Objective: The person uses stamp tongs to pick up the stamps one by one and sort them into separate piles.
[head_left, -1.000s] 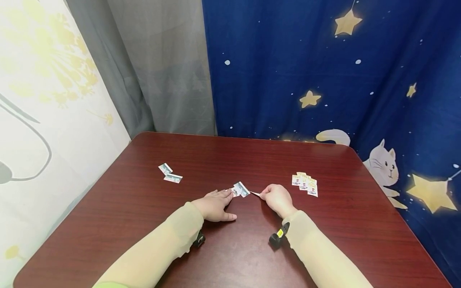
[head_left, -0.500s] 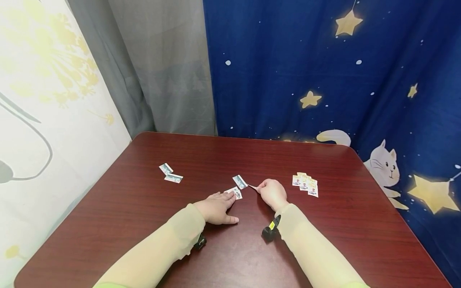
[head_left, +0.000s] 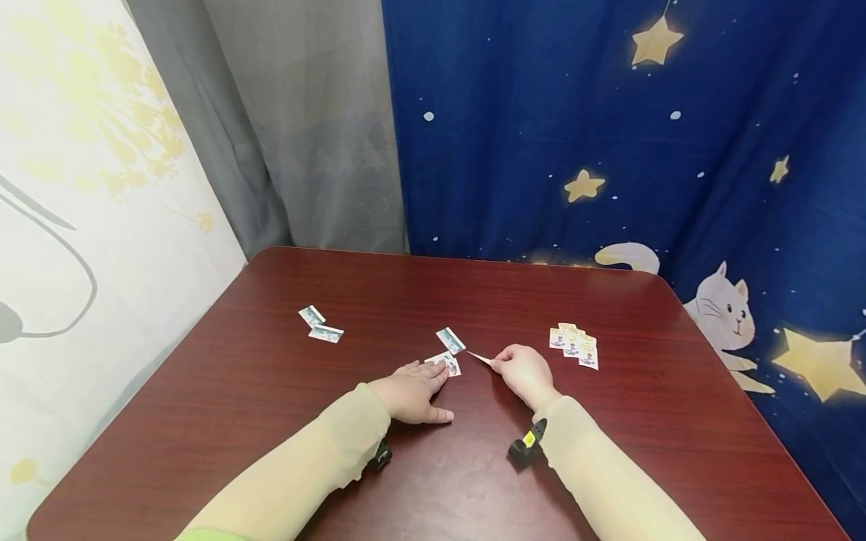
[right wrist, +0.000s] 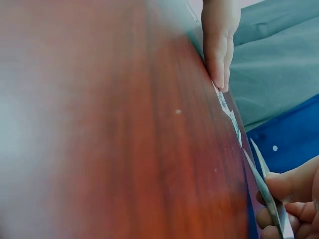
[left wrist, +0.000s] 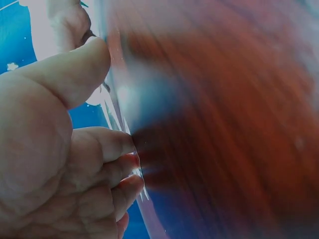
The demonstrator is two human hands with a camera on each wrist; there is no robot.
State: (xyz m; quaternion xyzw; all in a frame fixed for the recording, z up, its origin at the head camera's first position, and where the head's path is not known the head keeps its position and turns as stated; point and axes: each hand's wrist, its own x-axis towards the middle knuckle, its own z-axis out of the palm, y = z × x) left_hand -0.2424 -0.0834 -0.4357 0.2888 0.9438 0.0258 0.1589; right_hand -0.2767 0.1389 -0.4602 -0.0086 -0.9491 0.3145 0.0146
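My left hand (head_left: 410, 392) lies flat with its fingers extended, fingertips on a small printed card (head_left: 454, 367) on the table. Those fingertips also show at the card's edge in the left wrist view. Just beyond lies another small card (head_left: 450, 340), with a dark blue-grey picture and its near corner close to the first card. My right hand (head_left: 525, 372) pinches a pair of metal tweezers (right wrist: 271, 204) between thumb and fingers. In the right wrist view the two tips stand apart with nothing between them, pointing toward the cards.
Two blue-grey cards (head_left: 326, 333) lie at the left of the dark red table (head_left: 419, 293). At the right is an overlapping group of several yellow-and-white cards (head_left: 571, 343). A blue star-patterned curtain (head_left: 501, 150) hangs behind the far edge.
The blue-grey card has shifted away from me, off the card under my left hand. The tweezers went forward and left with it, then drew back right. My left hand has slid slightly right.
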